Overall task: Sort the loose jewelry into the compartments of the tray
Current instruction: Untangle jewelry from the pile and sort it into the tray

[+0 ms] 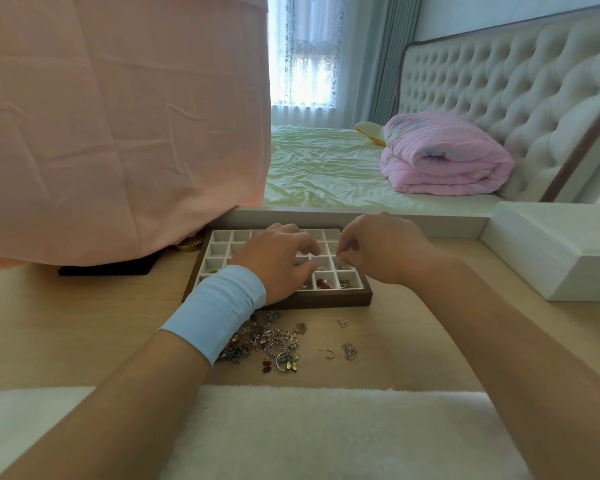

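Observation:
A dark wooden tray (pixel 329 301) with white compartments lies on the light wood desk. Red pieces (pixel 323 283) and gold pieces (pixel 345 284) sit in its front right cells. My left hand (pixel 274 261), with a pale blue wristband, hovers over the tray's middle with fingers curled; a small pale piece (pixel 309 258) shows at its fingertips. My right hand (pixel 378 249) is over the tray's right side, its fingertips pinched together above a cell; what they hold is too small to tell. A tangled pile of loose jewelry (pixel 264 341) lies in front of the tray.
A gold hoop (pixel 327 352), a silver charm (pixel 349 350) and a small stud (pixel 343 322) lie apart right of the pile. A white box (pixel 548 251) stands at the right. Pink cloth (pixel 118 126) hangs at the left. A white fluffy towel (pixel 309 431) covers the near edge.

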Action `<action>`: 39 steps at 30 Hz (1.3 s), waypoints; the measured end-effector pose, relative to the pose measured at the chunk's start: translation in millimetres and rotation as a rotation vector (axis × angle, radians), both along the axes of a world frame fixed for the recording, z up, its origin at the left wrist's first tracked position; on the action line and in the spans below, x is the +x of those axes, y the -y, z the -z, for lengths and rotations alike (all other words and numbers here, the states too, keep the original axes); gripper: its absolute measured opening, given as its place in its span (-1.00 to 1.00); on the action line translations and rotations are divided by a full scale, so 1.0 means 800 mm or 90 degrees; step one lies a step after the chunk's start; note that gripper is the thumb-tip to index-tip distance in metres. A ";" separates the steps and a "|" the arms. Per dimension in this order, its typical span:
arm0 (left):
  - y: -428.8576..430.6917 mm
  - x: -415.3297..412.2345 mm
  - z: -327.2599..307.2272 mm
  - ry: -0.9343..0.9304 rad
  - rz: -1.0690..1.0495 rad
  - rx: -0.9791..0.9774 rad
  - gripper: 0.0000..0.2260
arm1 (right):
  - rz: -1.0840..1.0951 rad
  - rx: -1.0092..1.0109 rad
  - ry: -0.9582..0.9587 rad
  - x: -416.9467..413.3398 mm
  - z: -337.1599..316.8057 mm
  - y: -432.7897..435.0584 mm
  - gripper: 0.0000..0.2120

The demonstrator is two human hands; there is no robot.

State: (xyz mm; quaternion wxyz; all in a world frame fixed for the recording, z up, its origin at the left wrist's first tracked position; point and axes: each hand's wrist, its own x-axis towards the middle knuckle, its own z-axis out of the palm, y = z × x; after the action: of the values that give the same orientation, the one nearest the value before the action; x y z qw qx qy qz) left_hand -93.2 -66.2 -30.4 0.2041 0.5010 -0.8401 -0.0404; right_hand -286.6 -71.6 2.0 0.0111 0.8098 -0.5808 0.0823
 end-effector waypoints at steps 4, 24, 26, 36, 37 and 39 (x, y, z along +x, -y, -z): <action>-0.026 0.008 -0.011 -0.030 0.022 0.012 -0.92 | -0.118 0.169 0.029 0.019 -0.025 -0.033 -0.96; -0.070 0.043 0.008 0.013 0.082 0.121 -0.91 | -0.139 0.372 -0.098 0.049 0.001 -0.074 -0.88; -0.069 0.046 0.007 -0.025 0.084 0.138 -0.92 | -0.144 0.376 -0.087 0.049 0.000 -0.073 -0.91; -0.060 0.046 0.005 -0.404 0.044 0.218 -0.97 | -0.152 0.245 0.335 0.038 -0.012 -0.054 -0.91; -0.060 0.046 0.005 -0.433 0.039 0.233 -0.97 | -0.156 0.232 0.364 0.039 -0.012 -0.054 -0.89; -0.060 0.047 0.003 -0.466 0.019 0.252 -0.98 | -0.156 0.212 0.406 0.041 -0.011 -0.054 -0.86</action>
State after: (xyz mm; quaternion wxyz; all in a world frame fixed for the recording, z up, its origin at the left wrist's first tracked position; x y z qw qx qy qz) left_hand -55.7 -18.0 -33.2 0.3884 0.4709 -0.6953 -0.3794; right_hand -254.0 -28.7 11.1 -0.3118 0.7977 -0.4593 0.2355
